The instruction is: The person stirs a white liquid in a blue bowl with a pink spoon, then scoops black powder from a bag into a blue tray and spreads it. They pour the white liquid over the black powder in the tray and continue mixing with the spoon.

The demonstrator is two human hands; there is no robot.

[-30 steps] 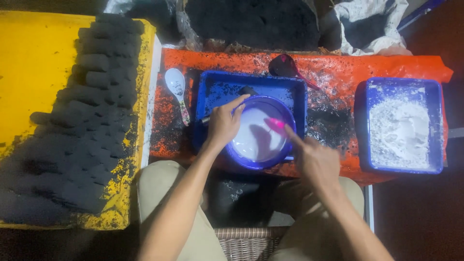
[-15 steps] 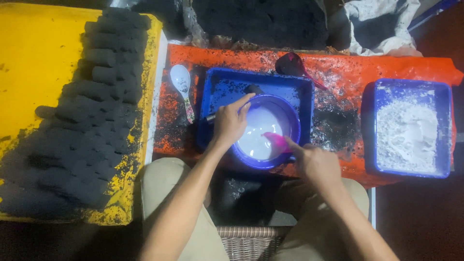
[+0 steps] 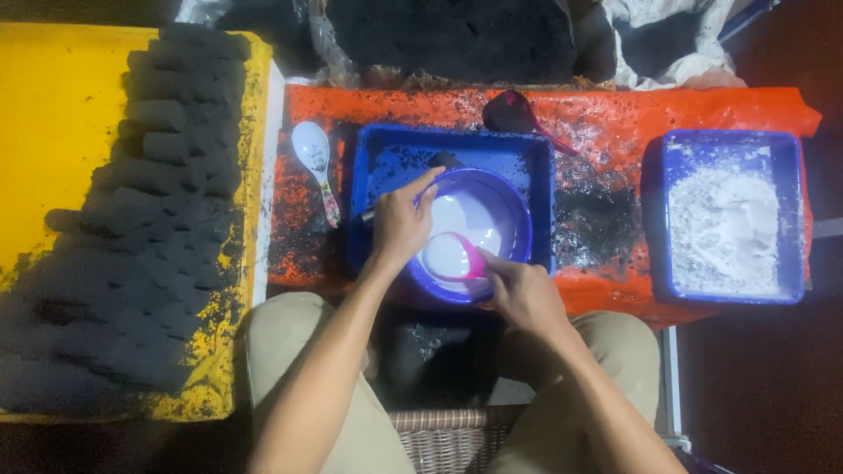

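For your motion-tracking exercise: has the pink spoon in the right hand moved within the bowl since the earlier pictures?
Yes. The pink spoon has shifted from the right rim of the purple bowl toward its near-middle, dipped in white liquid.

Off to the side there's a yellow tray [image 3: 53, 132] stacked with black cylinders [image 3: 149, 211], a white spoon [image 3: 313, 154] on the orange table [image 3: 702, 110], plus a blue tub [image 3: 733, 215] of white powder.

Blue bowl [image 3: 509, 197] of white liquid, pink spoon [image 3: 464, 254], black-speckled orange sheet [image 3: 615, 132]
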